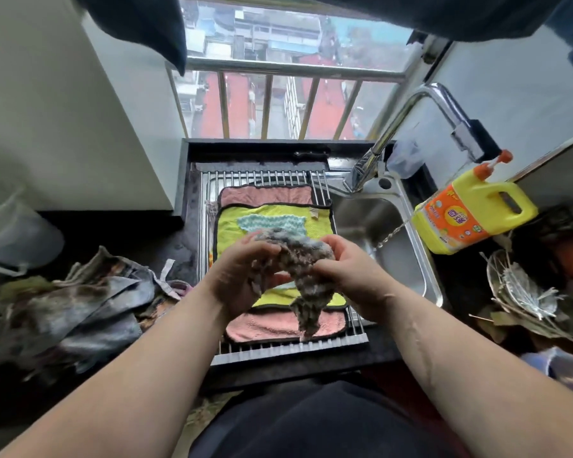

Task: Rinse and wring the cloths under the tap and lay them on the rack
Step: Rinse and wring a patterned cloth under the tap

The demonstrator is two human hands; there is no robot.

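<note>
I hold a grey speckled cloth (300, 259) with both hands above the rack (288, 353). My left hand (245, 276) grips its left side and my right hand (348, 272) grips its right side, while a tail of it hangs down in the middle. On the rack lie a pink cloth (265, 196), a yellow-green cloth with black edging (232, 226) on top of it, and a small teal cloth (272, 222) on top of that. The chrome tap (411, 107) stands at the back right over the steel sink (394, 239). No water is seen running.
A yellow detergent jug (473, 213) stands right of the sink. A heap of dark crumpled cloths (73, 305) lies on the counter to the left, beside a clear plastic container (10, 233). A wire basket and clutter (523, 285) sit at the right. A railed window (278, 104) is behind.
</note>
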